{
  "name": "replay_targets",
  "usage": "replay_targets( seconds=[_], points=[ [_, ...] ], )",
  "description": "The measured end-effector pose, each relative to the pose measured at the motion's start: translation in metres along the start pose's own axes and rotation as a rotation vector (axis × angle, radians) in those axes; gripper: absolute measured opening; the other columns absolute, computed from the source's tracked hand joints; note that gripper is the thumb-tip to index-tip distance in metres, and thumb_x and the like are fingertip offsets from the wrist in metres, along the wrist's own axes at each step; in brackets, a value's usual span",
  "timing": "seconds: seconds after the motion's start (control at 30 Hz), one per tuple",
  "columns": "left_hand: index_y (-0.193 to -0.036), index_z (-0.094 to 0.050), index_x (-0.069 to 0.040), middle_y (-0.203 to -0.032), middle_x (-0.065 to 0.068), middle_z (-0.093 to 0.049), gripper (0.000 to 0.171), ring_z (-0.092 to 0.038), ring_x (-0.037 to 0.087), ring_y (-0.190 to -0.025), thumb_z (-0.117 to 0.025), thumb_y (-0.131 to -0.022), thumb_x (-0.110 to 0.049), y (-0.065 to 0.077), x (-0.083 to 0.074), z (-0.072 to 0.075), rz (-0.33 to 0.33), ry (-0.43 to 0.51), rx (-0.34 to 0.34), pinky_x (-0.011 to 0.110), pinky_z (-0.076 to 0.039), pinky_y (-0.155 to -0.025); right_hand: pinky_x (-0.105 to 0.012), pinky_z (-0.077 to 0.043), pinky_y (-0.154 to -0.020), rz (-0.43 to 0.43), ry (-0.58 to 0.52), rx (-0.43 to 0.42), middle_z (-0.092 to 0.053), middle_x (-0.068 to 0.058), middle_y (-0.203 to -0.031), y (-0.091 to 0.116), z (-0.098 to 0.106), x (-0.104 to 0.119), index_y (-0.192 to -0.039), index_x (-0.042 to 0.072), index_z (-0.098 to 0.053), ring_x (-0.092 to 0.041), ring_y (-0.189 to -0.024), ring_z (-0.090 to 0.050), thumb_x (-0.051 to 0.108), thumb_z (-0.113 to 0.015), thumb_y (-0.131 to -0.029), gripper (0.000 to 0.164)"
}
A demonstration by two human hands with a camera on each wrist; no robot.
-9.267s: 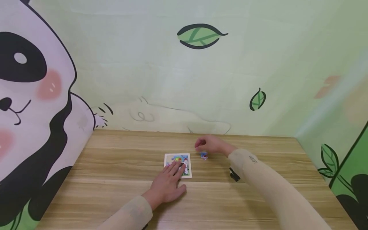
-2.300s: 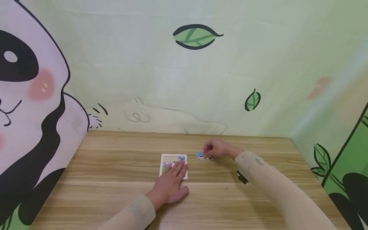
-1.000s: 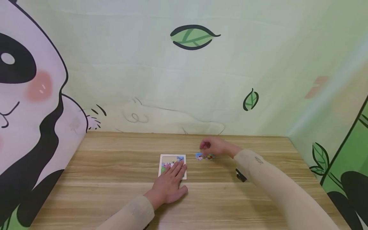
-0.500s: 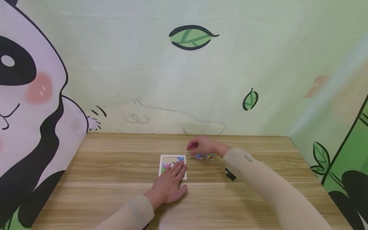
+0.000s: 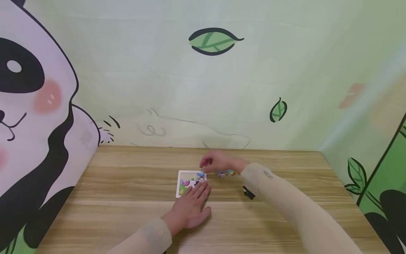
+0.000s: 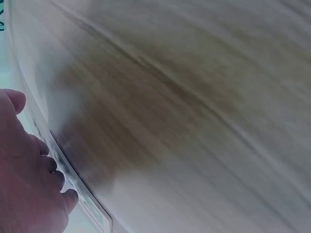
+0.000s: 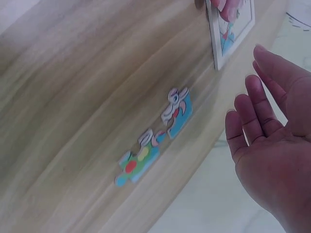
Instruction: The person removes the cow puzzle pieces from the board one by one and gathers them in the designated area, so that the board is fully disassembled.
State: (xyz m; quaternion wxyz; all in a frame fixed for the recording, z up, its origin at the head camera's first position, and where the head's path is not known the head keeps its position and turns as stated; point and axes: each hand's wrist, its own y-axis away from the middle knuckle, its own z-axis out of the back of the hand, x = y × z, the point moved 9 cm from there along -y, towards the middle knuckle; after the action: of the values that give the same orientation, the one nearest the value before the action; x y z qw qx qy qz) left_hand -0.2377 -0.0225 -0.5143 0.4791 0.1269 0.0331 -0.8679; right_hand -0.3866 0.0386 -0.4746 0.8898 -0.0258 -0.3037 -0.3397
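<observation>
A small white-framed jigsaw puzzle (image 5: 177,187) lies on the table, showing a cow (image 5: 191,182) and a bare beige patch along its upper part. My left hand (image 5: 187,211) rests on its lower right part with straight fingers, hiding that area; in the left wrist view the hand (image 6: 24,174) lies along the frame's edge. Over the puzzle's upper right corner is my right hand (image 5: 219,161), fingers loosely bent. Nothing shows in its grasp in the right wrist view. Two loose puzzle pieces lie right of the frame, one blue and white (image 7: 181,114), one with red and yellow dots (image 7: 138,162).
The wooden table (image 5: 133,176) meets a pale green printed backdrop (image 5: 158,70) at its far edge, with a large panda drawn at the left. My right forearm (image 5: 285,197) crosses the table's right side.
A piece from the puzzle's upper part has come to lie beside the first loose one. My right hand has since moved left to the frame; my left hand slid slightly nearer, uncovering more cow.
</observation>
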Motion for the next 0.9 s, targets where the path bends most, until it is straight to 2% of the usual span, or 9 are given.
replay_targets(
  seconds=[0.27, 0.5, 0.9],
  points=[
    [-0.168, -0.032, -0.005, -0.176, 0.013, -0.027, 0.072, -0.025, 0.031, -0.162, -0.038, -0.110, -0.046, 0.004, 0.008, -0.004, 0.008, -0.026, -0.002, 0.050, -0.026, -0.130, -0.028, -0.054, -0.089, -0.011, -0.014, 0.024, -0.072, 0.004, -0.105, -0.011, -0.015, 0.001, -0.116, 0.011, -0.078, -0.009, -0.095, -0.063, 0.013, -0.079, -0.097, 0.018],
    [-0.169, -0.030, -0.005, -0.177, 0.011, -0.025, 0.073, -0.024, 0.029, -0.163, -0.034, -0.112, -0.052, 0.007, 0.015, -0.003, 0.016, -0.041, 0.002, 0.049, -0.024, -0.131, -0.028, -0.052, -0.090, 0.026, -0.010, 0.030, -0.070, 0.000, -0.104, -0.013, -0.023, 0.008, -0.116, 0.008, -0.079, -0.010, -0.096, -0.060, 0.009, -0.079, -0.096, 0.020],
    [-0.169, -0.030, -0.006, -0.177, 0.010, -0.025, 0.073, -0.024, 0.029, -0.163, -0.036, -0.112, -0.052, 0.011, 0.016, -0.004, -0.005, -0.023, -0.004, 0.050, -0.025, -0.131, -0.028, -0.050, -0.091, 0.038, 0.015, 0.049, -0.069, 0.001, -0.102, -0.014, -0.028, 0.010, -0.111, 0.008, -0.080, -0.010, -0.096, -0.058, 0.010, -0.078, -0.096, 0.015]
  ],
)
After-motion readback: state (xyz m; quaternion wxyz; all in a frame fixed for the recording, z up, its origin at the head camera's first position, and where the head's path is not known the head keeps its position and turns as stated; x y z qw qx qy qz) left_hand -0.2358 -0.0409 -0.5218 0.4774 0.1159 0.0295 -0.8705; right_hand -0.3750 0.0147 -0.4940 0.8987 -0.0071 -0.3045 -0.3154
